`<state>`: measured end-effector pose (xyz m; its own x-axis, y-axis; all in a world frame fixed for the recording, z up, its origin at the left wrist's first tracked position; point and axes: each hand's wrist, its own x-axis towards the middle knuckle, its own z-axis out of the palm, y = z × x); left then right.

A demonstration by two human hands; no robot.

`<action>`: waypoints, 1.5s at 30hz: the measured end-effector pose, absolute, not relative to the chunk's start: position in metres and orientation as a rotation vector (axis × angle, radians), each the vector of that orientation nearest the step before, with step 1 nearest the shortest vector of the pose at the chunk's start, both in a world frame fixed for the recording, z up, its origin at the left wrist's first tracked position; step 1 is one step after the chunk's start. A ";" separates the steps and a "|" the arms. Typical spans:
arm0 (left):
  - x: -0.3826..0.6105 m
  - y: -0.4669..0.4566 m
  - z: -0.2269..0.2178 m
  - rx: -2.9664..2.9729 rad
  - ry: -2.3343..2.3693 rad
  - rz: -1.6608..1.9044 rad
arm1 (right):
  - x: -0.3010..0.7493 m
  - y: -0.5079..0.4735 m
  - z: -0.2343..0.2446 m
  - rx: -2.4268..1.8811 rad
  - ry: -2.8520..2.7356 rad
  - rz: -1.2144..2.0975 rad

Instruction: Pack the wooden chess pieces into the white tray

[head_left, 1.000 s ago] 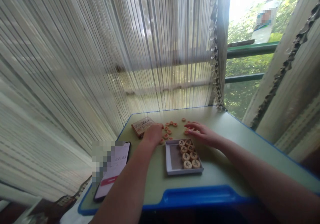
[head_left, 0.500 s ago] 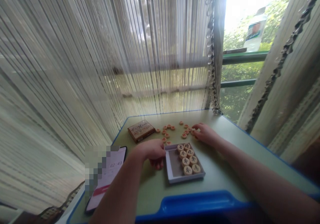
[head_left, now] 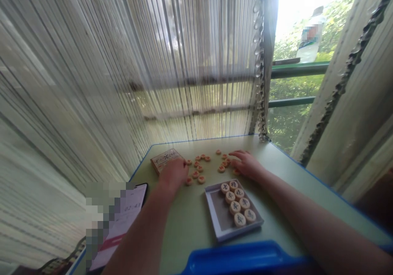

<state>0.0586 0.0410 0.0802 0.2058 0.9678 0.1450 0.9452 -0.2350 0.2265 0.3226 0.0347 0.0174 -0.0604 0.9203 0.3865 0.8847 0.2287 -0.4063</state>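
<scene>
My left hand is beside the brown printed box, close to the left group of red-marked xiangqi pieces; its fingers are turned away and mostly hidden. Over on the right, my right hand reaches among more red-marked pieces, fingers stretched out and apart, with one piece under its palm side. Nearer to me lies a shallow white tray, tilted slightly on the table. Several black-marked pieces stand in two columns along its right half, and its left half shows bare grey bottom.
A phone with a timer display lies at the table's left edge. The pale green table has a blue rim with a raised blue handle at the front. String curtains hang behind; a bottle stands on the window rail.
My left hand has left the tray's side and moved forward and left to the printed box. The tray now sits turned and nearer to me. My right hand's fingers have stretched out more.
</scene>
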 end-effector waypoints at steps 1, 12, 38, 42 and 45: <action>0.059 0.041 0.080 2.381 1.874 0.385 | 0.322 0.036 0.015 -1.610 -1.971 0.084; 0.086 0.013 0.069 1.886 1.327 0.087 | 0.320 0.041 0.014 -1.640 -2.038 0.098; 0.066 0.042 0.061 2.712 1.736 0.536 | 0.298 0.006 0.052 -1.420 -1.622 0.383; 0.068 0.039 0.064 2.679 1.722 0.320 | 0.268 -0.030 0.064 -1.293 -1.993 0.549; 0.073 0.035 0.065 2.678 1.677 0.264 | 0.250 -0.042 0.062 -1.363 -2.126 0.431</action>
